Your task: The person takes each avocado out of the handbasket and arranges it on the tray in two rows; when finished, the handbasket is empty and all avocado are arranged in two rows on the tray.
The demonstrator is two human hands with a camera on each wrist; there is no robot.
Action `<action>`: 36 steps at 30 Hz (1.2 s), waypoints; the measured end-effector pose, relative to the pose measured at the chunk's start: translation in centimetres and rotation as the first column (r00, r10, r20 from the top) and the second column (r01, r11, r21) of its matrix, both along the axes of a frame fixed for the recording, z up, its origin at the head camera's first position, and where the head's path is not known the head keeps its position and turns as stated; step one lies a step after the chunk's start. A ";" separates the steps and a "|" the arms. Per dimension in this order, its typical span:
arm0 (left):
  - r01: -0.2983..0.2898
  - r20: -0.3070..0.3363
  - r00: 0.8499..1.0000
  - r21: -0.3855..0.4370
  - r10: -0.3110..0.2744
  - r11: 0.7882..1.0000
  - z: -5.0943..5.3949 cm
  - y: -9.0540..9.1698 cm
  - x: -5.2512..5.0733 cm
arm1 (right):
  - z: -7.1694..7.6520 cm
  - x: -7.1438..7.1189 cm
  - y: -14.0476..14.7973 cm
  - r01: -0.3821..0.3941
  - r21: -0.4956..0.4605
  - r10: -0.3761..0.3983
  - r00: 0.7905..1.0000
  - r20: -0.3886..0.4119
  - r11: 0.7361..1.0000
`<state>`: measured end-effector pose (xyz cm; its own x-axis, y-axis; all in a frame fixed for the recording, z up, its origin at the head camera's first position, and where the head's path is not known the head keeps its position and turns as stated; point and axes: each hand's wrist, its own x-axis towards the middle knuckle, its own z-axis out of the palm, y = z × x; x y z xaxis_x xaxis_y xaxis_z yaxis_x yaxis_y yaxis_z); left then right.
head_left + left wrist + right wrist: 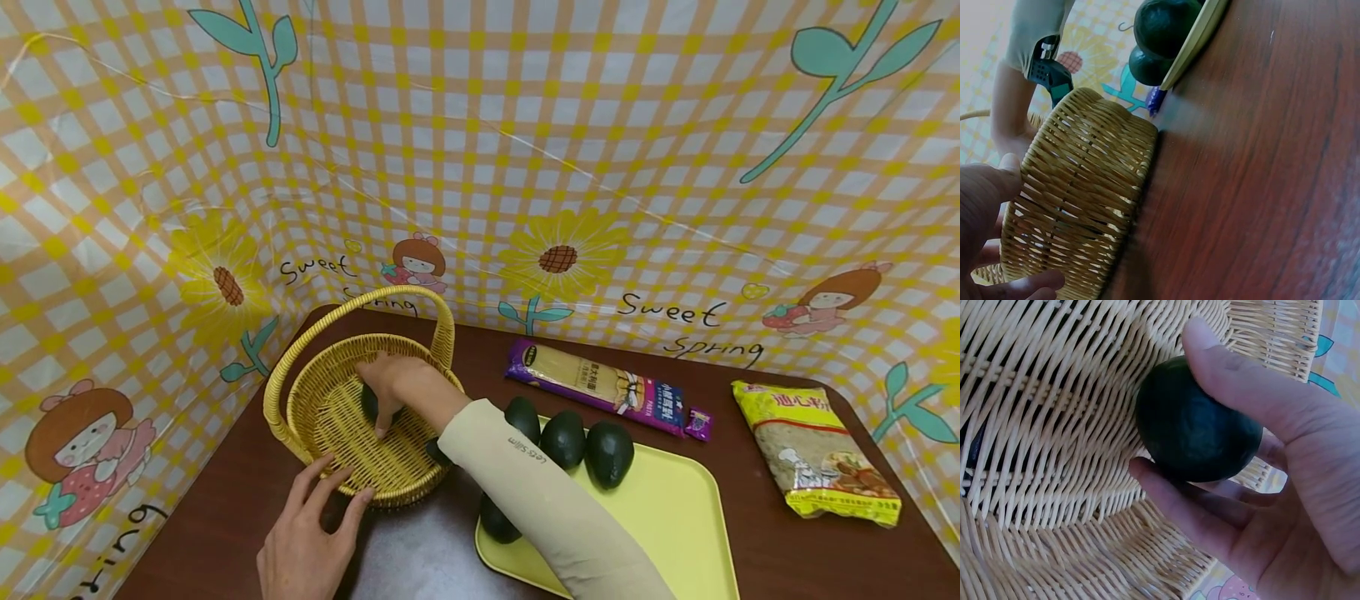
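Inside the yellow wicker basket (pixel 393 500), my right hand (pixel 401 385) holds a dark green avocado (pixel 1194 422) low against the woven bottom. The thumb and fingers curl around the fruit in the right wrist view. My left hand (pixel 311 529) is at the basket's near side, its fingers spread and loosely bent. In the left wrist view, the thumb touches the rim of the basket (pixel 1079 187) and other fingertips lie along its outer wall. Several more avocados (pixel 609 454) sit on a yellow tray (pixel 675 508), partly hidden by my right sleeve.
Behind the tray lies a purple pasta packet (pixel 592 383), with a small purple sachet (pixel 698 423) by its right end. A yellow noodle bag (pixel 817 450) is at the right. The basket's tall handle (pixel 300 342) arches over its left and back. Checked cloth (pixel 480 167) walls the table.
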<state>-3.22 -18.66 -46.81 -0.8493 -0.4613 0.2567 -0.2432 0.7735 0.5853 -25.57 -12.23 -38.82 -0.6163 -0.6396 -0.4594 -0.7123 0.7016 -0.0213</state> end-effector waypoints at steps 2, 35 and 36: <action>0.002 -0.003 1.000 -0.001 -0.002 1.000 0.1 0.0 -0.1 | 0.1 0.0 0.1 -0.001 -0.001 0.001 1.000 -0.004 1.000; -0.014 0.015 1.000 0.005 0.014 1.000 0.2 0.2 0.1 | 2.1 0.5 4.8 -0.112 -0.332 0.098 0.993 -0.059 0.936; -0.013 0.014 1.000 0.005 0.013 1.000 0.3 0.2 0.1 | 2.2 0.5 5.0 -0.115 -0.341 0.101 0.993 -0.061 0.933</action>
<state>-3.11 -18.47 -46.55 -0.8466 -0.4738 0.2423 -0.2615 0.7670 0.5859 -25.05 -7.23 -36.66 -0.5485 -0.8175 -0.1756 -0.7887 0.5756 -0.2159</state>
